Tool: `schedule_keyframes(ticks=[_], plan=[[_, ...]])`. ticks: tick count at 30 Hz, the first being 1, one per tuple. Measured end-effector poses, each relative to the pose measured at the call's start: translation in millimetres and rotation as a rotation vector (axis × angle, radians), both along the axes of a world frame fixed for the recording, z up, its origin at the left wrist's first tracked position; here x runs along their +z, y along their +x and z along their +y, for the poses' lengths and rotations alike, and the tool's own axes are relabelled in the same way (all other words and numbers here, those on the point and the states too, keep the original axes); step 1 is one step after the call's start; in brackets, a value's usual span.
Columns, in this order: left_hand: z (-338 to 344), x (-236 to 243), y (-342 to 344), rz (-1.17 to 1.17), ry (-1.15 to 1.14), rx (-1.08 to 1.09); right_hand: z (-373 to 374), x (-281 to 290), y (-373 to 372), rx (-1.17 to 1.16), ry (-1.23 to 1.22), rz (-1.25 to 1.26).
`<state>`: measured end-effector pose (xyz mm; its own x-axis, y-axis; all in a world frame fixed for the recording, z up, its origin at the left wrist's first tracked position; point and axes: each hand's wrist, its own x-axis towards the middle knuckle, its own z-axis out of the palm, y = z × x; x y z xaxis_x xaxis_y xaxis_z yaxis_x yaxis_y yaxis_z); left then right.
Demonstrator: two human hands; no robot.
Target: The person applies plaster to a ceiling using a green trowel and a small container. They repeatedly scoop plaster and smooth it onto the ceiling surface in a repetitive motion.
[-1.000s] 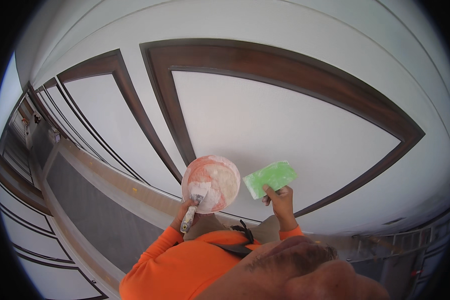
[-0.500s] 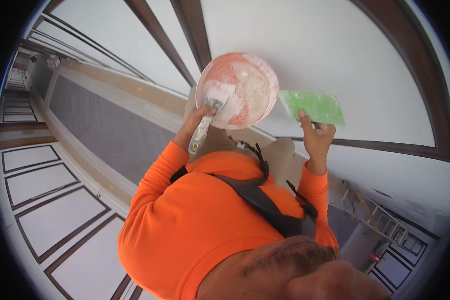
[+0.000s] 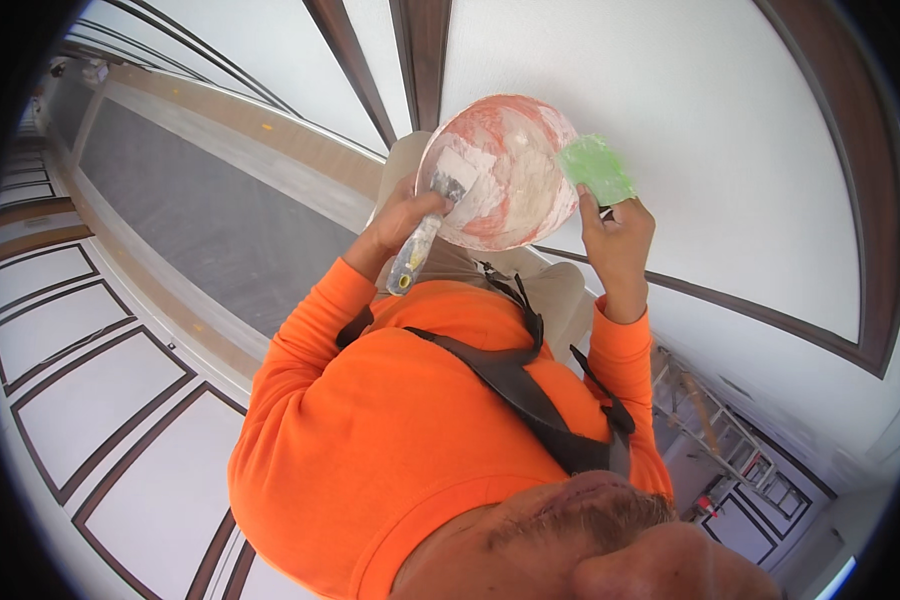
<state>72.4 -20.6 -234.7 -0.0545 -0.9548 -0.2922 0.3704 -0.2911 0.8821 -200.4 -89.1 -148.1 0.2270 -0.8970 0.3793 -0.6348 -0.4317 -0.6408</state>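
My left hand (image 3: 402, 218) is closed at the left rim of a round reddish bowl (image 3: 542, 128), gripping it together with a putty knife (image 3: 416, 250). The knife's speckled handle hangs outside the rim, and its blade lies over the bowl's inside. Pale, wet-looking filler (image 3: 520, 185) coats much of the bowl. In my right hand (image 3: 622, 245), thumb on the near face, is a flat green spreader (image 3: 600, 168) with whitish smears. It stands at the bowl's right rim; whether it touches the rim I cannot tell. Fingers behind the spreader are hidden.
A white wall panel (image 3: 650, 80) with dark brown trim (image 3: 855, 130) rises just beyond the bowl. Down to the left runs a floor with a grey covering (image 3: 210, 185). A ladder (image 3: 735, 440) stands at the lower right. A black strap (image 3: 515, 390) crosses my orange top.
The green spreader has moved left and up to the bowl's rim, and it is turned so that it looks narrower. Bowl and putty knife have shifted slightly right in the view.
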Motion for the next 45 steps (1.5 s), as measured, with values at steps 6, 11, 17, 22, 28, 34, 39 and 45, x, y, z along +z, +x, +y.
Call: schedule_keyframes(ticks=[6, 11, 17, 22, 28, 34, 39, 45], plan=[[-3, -14, 5, 0.039, 0.016, -0.036, 0, -13, 9, 0.006, 0.048, 0.152], [-3, -18, 5, 0.048, -0.004, -0.034, -1, -23, 13, -0.008, 0.070, 0.187], [-1, -22, 6, 0.052, -0.004, -0.040, 4, -28, 20, 0.006, -0.082, 0.304], [-2, -18, 6, 0.021, -0.034, -0.029, 10, -28, 22, 0.037, -0.258, 0.359], [0, -25, 4, 0.082, 0.026, -0.022, 17, -21, 14, 0.154, -0.401, 0.353], [1, -37, 2, 0.130, -0.086, -0.015, 21, -26, 14, 0.103, -0.233, 0.237], [-2, -52, 2, 0.114, -0.144, -0.029, 12, -31, 22, -0.057, 0.028, 0.108], [-1, -41, 0, 0.102, -0.146, 0.006, 5, -36, 23, -0.047, 0.024, 0.199]])
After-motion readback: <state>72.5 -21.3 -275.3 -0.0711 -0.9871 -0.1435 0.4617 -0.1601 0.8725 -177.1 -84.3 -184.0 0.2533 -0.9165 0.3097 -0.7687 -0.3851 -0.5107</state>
